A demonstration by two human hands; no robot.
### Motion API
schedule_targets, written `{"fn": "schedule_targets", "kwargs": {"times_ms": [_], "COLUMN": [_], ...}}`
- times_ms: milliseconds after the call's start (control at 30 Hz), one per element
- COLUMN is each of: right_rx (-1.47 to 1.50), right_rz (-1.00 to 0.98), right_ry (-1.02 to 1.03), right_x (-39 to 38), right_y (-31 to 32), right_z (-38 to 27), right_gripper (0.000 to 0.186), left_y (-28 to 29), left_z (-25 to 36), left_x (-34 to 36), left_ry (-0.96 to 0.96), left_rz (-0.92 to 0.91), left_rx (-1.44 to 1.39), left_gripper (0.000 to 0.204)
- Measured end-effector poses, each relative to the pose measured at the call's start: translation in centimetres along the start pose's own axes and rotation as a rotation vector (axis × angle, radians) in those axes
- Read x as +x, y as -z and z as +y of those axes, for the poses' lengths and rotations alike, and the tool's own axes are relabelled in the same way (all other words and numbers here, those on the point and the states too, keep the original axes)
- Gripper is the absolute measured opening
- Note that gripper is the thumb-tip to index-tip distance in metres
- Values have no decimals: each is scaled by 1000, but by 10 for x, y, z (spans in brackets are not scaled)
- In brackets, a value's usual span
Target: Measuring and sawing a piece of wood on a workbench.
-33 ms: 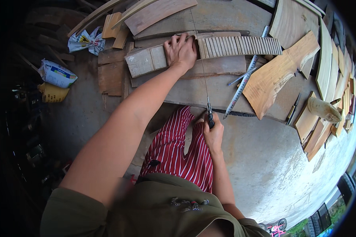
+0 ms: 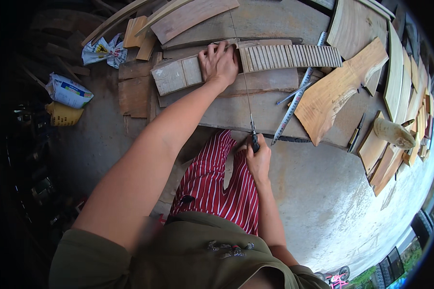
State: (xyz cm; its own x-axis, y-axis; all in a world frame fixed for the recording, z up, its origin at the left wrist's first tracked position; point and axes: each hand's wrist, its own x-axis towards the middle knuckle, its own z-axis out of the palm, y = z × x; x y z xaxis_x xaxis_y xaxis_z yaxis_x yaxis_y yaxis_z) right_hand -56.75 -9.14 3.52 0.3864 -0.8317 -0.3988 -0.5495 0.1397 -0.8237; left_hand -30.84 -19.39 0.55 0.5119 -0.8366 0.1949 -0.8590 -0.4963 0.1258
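Observation:
My left hand [image 2: 219, 65] presses on a thick, curved wooden piece [image 2: 177, 76], fingers bent over its far side. To its right the piece carries a row of close crosswise cuts [image 2: 291, 57]. A saw with a long, thin blade [image 2: 248, 98] crosses the wood just right of that hand, at the left end of the cut row. Its black handle [image 2: 255, 142] is wrapped in my right hand [image 2: 259, 164], near the bench's front edge. How deep the blade sits in the wood I cannot tell.
Right of the cut piece, a tape measure [image 2: 296, 102] and a blue pen [image 2: 292, 96] lie on the bench. Beyond them are an irregular board [image 2: 329, 100], a dark pointed tool [image 2: 356, 132] and a pale mallet-like wooden piece [image 2: 393, 134]. Plastic bags [image 2: 70, 90] stand at left.
My right hand and the saw have shifted very slightly forward, away from me. The left hand keeps its place on the wood.

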Motion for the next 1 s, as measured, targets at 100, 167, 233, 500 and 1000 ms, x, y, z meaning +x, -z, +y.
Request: {"fn": "schedule_targets", "kwargs": {"times_ms": [100, 167, 233, 500, 1000], "right_rx": [-24, 12, -29, -38, -76], "right_rz": [24, 44, 94, 9, 45], "right_ry": [-28, -40, 50, 1, 17], "right_x": [58, 76, 78, -9, -28], "right_y": [-7, -13, -19, 5, 2], "right_z": [-21, -28, -28, 6, 18], "right_gripper": [16, 16, 17, 13, 14], "left_y": [2, 2, 2, 5, -5], "left_z": [18, 19, 18, 8, 1], "left_x": [3, 2, 2, 1, 2], "left_ry": [15, 14, 22, 5, -1], "left_rz": [-114, -117, -129, -92, -38], "left_rx": [-7, 10, 21, 19, 24], "left_gripper": [31, 32, 33, 30, 27]}}
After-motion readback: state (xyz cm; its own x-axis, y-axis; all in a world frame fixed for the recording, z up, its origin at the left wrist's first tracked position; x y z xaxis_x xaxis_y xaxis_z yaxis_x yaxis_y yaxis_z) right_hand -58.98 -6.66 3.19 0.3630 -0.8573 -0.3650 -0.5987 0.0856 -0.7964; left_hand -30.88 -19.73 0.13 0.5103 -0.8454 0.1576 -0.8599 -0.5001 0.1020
